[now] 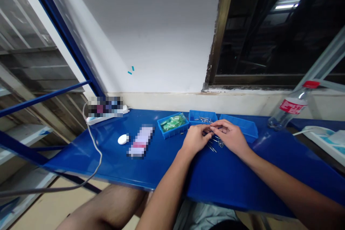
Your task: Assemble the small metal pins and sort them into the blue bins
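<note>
Head view, the only one. Both hands meet a little right of the frame's centre, low over the blue surface (pixel 151 158). The left hand (pixel 194 138) is curled, knuckles up, its fingertips turned in toward the right hand (pixel 229 136), whose fingers reach left so that the tips of both come together over a scatter of thin metal pins (pixel 214 147). The two hands look to be pinching one or a few pins between them, but the pins are too small to tell how many, or which fingers hold them.

The loose pins lie on the surface just under and just below the fingertips. More of them sit in the middle blue tray (pixel 202 118) directly above the hands. A tray of green parts (pixel 172 124) stands to its left, and another blue tray (pixel 239 125) to its right, partly behind the right hand.

To handle pins this fine well, I judge it best to keep the wrists resting on the surface, take one pin at a time at its middle, and work close to the pile so that a dropped pin stays within it.

Further off: a white round object (pixel 123 139) left of centre, a power strip (pixel 107 115) with its cord at upper left, and a plastic bottle (pixel 289 109) at right.
</note>
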